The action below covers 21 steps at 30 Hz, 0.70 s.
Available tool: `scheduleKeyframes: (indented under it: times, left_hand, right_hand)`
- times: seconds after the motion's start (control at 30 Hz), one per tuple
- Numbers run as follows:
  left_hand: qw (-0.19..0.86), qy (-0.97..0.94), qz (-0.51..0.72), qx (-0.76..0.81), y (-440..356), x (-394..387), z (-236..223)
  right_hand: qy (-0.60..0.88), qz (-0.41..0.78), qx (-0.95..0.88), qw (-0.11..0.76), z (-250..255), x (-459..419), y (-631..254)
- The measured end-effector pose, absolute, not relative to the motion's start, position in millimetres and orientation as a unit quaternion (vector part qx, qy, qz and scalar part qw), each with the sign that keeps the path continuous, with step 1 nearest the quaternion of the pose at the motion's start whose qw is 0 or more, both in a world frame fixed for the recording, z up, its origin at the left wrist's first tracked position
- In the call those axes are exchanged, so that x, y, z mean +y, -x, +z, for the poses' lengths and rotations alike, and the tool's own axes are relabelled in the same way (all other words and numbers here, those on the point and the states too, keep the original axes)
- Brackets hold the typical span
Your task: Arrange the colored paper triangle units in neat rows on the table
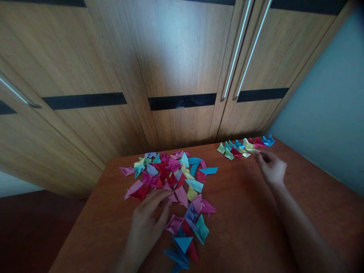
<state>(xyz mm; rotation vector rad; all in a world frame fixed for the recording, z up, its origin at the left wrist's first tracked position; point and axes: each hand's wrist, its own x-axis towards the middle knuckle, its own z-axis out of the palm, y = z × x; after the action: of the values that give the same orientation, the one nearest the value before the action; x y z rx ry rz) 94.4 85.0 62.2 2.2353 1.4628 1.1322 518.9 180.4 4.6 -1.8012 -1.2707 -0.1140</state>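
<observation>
The left hand [148, 220] has a loose, half-open grip: thumb and fingers curve toward each other with a clear gap between them, and nothing is seen held there. Its fingertips reach the near edge of a loose pile of folded paper pieces [163, 170], over or against a pink piece [172, 196]; whether they touch it cannot be told. The right hand [272, 170] has a much narrower grip, thumb and forefinger drawn nearly together beside a pale yellow piece [248, 145]. The yellow paper's tip runs up to those fingertips, but whether it is pinched or merely next to them cannot be made out. That piece is among a small group of folded pieces [236, 152], green, blue, red and yellow, standing close together at the far right of the reddish-brown desk [233, 216]. The pile lies left of centre, in pinks, reds, purples, yellows and blues, and trails toward the near edge past a turquoise piece [201, 229] and a light blue triangle [183, 243], both right of the left hand. Behind the desk stand wooden cabinet doors [182, 49].
</observation>
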Motion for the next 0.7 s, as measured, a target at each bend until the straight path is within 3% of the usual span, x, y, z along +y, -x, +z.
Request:
scheduleKeyframes:
  times: [0.13, 0.37, 0.7]
  left_hand:
    - [0.125, -0.768, 0.377, 0.503, -94.7, 85.1, 60.6]
    - [0.129, -0.777, 0.356, 0.503, -93.3, 86.7, 57.6]
    - [0.125, -0.785, 0.343, 0.501, -93.7, 86.4, 56.6]
  right_hand:
    - [0.823, -0.074, -0.443, 0.348, -17.2, 186.9, -567.0]
    - [0.874, -0.056, -0.435, 0.207, -28.2, 193.7, -565.6]
    - [0.867, -0.041, -0.453, 0.201, -27.9, 207.7, -561.3]
